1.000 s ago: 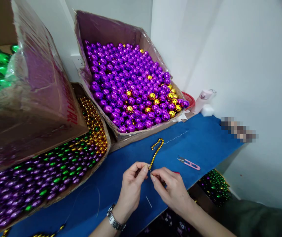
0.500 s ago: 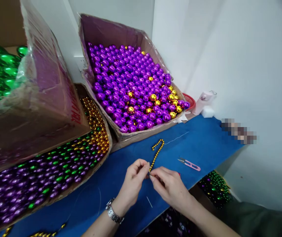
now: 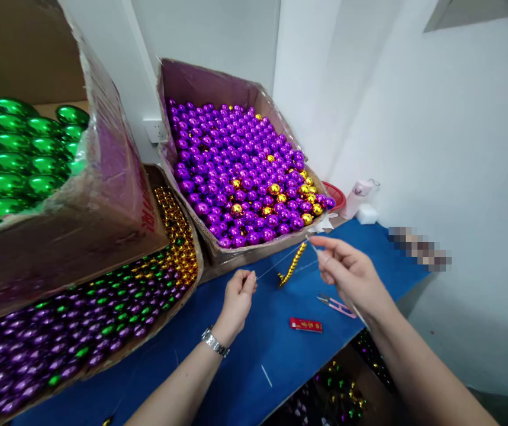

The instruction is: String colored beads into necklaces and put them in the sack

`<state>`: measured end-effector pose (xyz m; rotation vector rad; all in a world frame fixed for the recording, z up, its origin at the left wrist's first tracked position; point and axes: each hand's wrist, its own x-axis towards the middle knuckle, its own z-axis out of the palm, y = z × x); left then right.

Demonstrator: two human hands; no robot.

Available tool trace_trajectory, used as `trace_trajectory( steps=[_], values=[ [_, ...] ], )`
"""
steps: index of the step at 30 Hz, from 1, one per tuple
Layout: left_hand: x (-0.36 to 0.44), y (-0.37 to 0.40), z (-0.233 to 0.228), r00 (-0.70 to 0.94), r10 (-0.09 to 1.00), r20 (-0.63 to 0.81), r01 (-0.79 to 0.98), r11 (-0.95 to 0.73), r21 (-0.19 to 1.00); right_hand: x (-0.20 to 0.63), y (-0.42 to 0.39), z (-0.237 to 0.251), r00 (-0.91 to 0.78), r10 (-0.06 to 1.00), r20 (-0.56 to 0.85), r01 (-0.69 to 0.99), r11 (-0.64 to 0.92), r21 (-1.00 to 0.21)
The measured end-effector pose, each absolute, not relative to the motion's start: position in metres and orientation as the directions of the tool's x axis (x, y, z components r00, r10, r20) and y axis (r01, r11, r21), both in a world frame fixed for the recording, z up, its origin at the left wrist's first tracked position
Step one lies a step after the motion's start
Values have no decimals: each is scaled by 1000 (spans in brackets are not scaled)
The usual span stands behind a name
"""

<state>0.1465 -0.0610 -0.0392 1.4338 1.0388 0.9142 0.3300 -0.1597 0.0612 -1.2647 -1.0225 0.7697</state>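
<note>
My left hand (image 3: 237,299), a metal watch on its wrist, is closed in a pinch on a fine clear thread (image 3: 280,261) that runs taut up to the right. My right hand (image 3: 347,269) is raised, its fingers closed round a slim pale needle-like rod (image 3: 313,245). At the tip of that rod the thread meets a short string of gold beads (image 3: 296,262), which hangs down toward the blue cloth. Another loose thread end trails below the right fingers. Whether the right fingers also pinch thread I cannot make out.
Pink thread snips (image 3: 340,306), a red packet (image 3: 306,325) and a white stick (image 3: 266,376) lie on the blue-covered table (image 3: 240,378). Open boxes of purple and gold balls (image 3: 240,160), mixed small beads (image 3: 103,307) and green ornaments (image 3: 18,160) crowd the left and back.
My hands have moved apart from their joint pinch. The right rose up and right, lifting the gold bead string, and thread now stretches between them. The red packet is uncovered.
</note>
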Motion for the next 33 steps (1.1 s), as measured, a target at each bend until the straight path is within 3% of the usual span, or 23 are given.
trace_trajectory(
  steps=[5,13,16,20,23,26,29,33],
  values=[
    [163,-61,-36,351,935,42,86,-77,993,361,-139,114,445,817,367,85,370,-925],
    [158,-72,-30,441,895,71,158,-155,975,368,-135,181,310,664,681,418,548,-725],
    [149,-78,-37,491,869,64,234,-202,951,359,-132,180,285,570,771,591,529,-609],
    [131,-84,-52,561,826,61,342,-298,891,352,-126,169,233,445,865,845,348,-406],
    [115,-86,-62,600,798,57,412,-368,833,349,-120,161,165,575,802,853,324,-408],
    [98,-89,-60,625,780,39,467,-414,781,341,-113,148,169,747,643,722,350,-597],
    [77,-96,-38,661,749,41,491,-473,732,326,-111,128,200,834,515,523,353,-775],
    [41,-97,14,659,734,162,448,-557,700,298,-120,90,54,954,294,405,248,-880]
  ],
)
